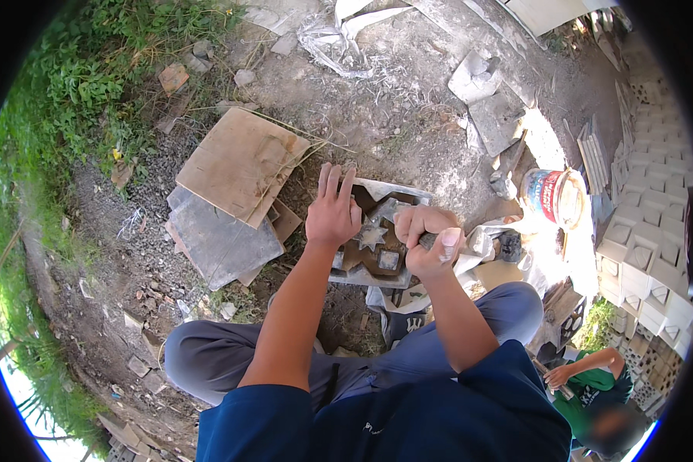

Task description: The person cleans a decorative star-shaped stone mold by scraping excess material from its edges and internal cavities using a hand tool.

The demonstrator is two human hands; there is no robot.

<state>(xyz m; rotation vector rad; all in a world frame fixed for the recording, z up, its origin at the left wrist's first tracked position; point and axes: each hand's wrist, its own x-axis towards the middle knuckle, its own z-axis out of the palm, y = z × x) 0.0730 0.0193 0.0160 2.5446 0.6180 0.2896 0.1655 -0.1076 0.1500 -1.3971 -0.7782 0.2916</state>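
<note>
In front of my crossed legs lies a squarish grey block or mould (368,279) with an eight-pointed star (373,236) in its middle and dark recesses around it. My left hand (334,213) rests at its left edge, fingers stretched out and pointing away from me. Over the right side of the block, my right hand (430,240) is closed with the thumb up. A bit of something greyish shows between its fingers, too covered to name. Both hands hide parts of the block's sides.
Left of the block are stacked boards, a brown one (239,163) over a grey sheet (227,237). A labelled bucket (553,198) stands right, before stacked pale blocks (645,231). Another person in a green shirt (593,381) is at lower right. Green plants (92,85) grow far left.
</note>
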